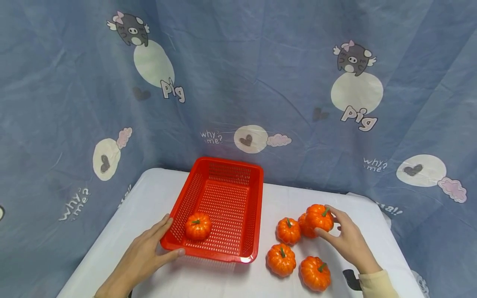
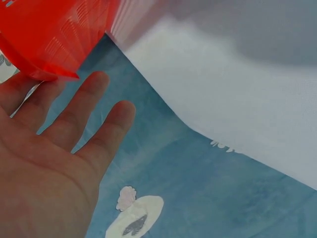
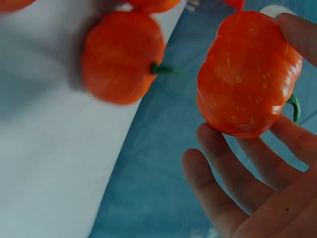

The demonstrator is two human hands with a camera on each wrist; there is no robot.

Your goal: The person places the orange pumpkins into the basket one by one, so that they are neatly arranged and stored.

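A small orange toy pumpkin (image 1: 319,217) with a green stem is pinched between the thumb and fingers of my right hand (image 1: 348,242). In the right wrist view this pumpkin (image 3: 247,74) is lifted off the white surface, tipped so its stem points sideways. My left hand (image 1: 145,252) touches the near left corner of a red perforated plastic basket (image 1: 257,211), its fingers fairly straight along the rim. The left wrist view shows some fingertips against the basket rim (image 2: 54,74); the thumb is hidden there. One pumpkin (image 1: 198,226) sits inside the basket, near its left wall.
Right of the basket, several more pumpkins stand on the white table: one (image 1: 288,231), one partly hidden (image 1: 305,227), one nearer (image 1: 281,260) and one at the front (image 1: 314,273). A blue printed curtain (image 1: 290,91) hangs behind. A dark patch (image 1: 351,279) lies beside the right sleeve.
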